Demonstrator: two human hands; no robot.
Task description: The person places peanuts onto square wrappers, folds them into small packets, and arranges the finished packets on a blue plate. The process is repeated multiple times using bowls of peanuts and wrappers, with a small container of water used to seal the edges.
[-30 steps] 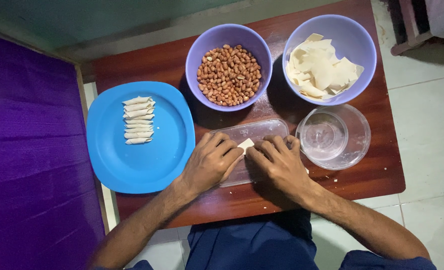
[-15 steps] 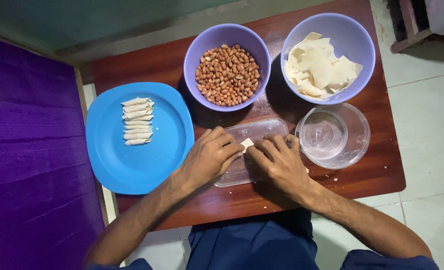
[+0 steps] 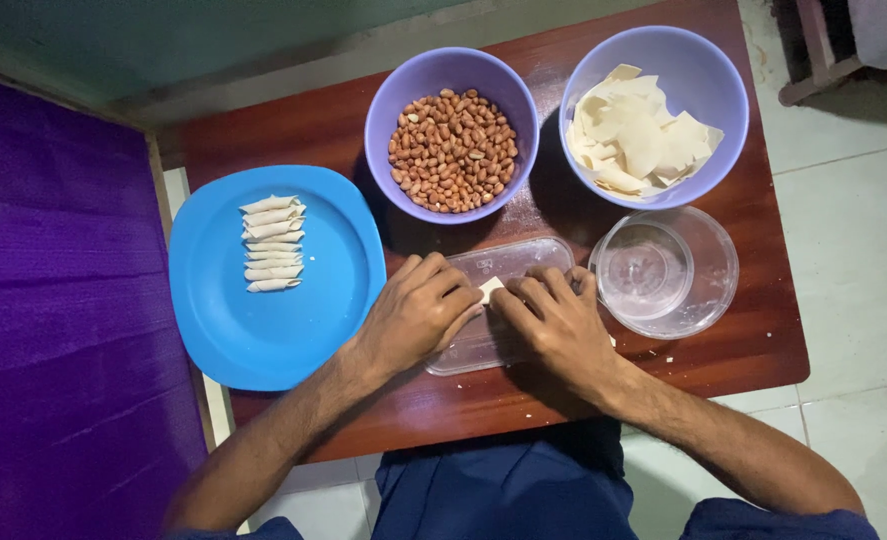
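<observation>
The clear plastic lid (image 3: pixel 498 300) lies flat on the wooden table (image 3: pixel 763 340), close to the table's near edge, and serves as the landmark here. Both hands rest on top of it. The left hand (image 3: pixel 415 315) covers its left part, the right hand (image 3: pixel 555 322) its right part, and their fingertips meet over its middle. Between them sits a small pale dough piece (image 3: pixel 489 289); each grip is pressed together on it, thumb and fingers of both hands pinching the piece from either side, just above the lid.

Right of the lid, touching or nearly touching it, stands a clear empty glass bowl (image 3: pixel 708 290). Left of the lid lies a blue plate (image 3: pixel 293 330) with a column of rolled dough pieces (image 3: pixel 272 243) on its far-left part.

Beyond the lid, a purple bowl (image 3: pixel 388 110) holds peanuts (image 3: pixel 451 150). Beyond and to the right, a second purple bowl (image 3: pixel 703 70) holds flat pale dough wrappers (image 3: pixel 638 135).
</observation>
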